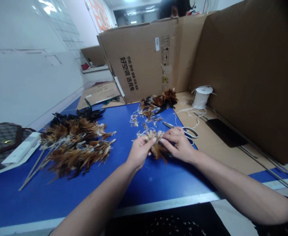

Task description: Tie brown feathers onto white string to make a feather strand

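Note:
Between my two hands is a small bunch of brown and cream feathers (158,151), its pale quill ends upward and its brown tips hanging toward me. My left hand (141,149) pinches the bunch from the left with thumb and fingers. From the right, my right hand (179,143) closes thumb and fingertips on the pale ends. Scissors (190,131) with pale handles lie just behind my right hand. A heap of brown and black feathers (158,103) sits beyond the hands, with loose fluff and trimmed bits in front of it.
Larger feather bundles (80,144) with thin sticks (33,170) lie left on the blue table (124,190). A white spool of string (202,97) and a black phone (226,132) rest on cardboard at right. Cardboard walls (144,62) stand behind; a patterned bag (1,144) is far left.

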A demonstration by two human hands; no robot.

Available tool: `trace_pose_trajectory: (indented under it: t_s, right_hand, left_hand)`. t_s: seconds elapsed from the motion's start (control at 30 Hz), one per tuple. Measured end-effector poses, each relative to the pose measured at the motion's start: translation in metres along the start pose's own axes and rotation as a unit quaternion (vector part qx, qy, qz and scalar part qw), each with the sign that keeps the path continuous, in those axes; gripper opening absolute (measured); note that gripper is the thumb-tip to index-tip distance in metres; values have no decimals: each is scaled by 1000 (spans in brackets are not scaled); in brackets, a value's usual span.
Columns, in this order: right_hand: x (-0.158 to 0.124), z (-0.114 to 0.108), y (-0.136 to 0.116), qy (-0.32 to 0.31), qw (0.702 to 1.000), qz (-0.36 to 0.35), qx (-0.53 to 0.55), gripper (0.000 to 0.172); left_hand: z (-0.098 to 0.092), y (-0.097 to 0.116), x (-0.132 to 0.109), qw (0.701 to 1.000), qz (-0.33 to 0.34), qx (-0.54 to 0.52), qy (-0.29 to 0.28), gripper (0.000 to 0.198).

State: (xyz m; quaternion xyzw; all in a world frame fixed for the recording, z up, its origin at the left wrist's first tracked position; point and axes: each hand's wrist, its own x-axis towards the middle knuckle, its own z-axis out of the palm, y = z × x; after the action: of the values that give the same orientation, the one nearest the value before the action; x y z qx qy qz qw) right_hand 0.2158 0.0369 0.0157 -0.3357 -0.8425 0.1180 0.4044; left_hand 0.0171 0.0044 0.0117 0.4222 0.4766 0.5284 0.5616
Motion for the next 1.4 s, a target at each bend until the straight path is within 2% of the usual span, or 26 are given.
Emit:
trace_pose_trajectory:
  t_s: [0.13,0.27,0.4,0.5,0.6,0.7,0.87,1.1,1.27,1.4]
  right_hand:
    - [0,7,3,-46,993,41,98,48]
    - [0,8,2,-65,974,96,193,40]
    - [0,9,-1,-83,957,125,249,38]
    - [-1,12,-1,-81,947,145,275,40]
    - [-2,14,2,-85,934,180,296,42]
    - [-1,14,3,-92,915,224,324,47]
    - [0,16,-1,-88,895,266,347,53]
    - [-1,19,0,-107,888,276,351,54]
    - [-6,21,2,-166,907,234,307,45]
    - [-8,20,3,-210,945,149,201,33]
  left_hand:
    - [7,-15,-1,999,-4,-18,-36,39]
    - [6,-20,-6,997,19,32,-61,40]
    - [2,-23,-9,991,10,98,-90,41]
    - [-1,-27,-9,987,0,99,-126,42]
    - [-4,-29,-9,989,-3,62,-138,40]
    - [-6,-29,-8,993,-9,-10,-120,36]
    - [-4,-23,-7,987,-27,-154,-43,40]
    - [-5,-26,-3,984,-51,-173,-4,37]
    - [-17,-27,8,976,-1,-196,97,38]
    - [-24,-21,12,970,43,-215,108,35]
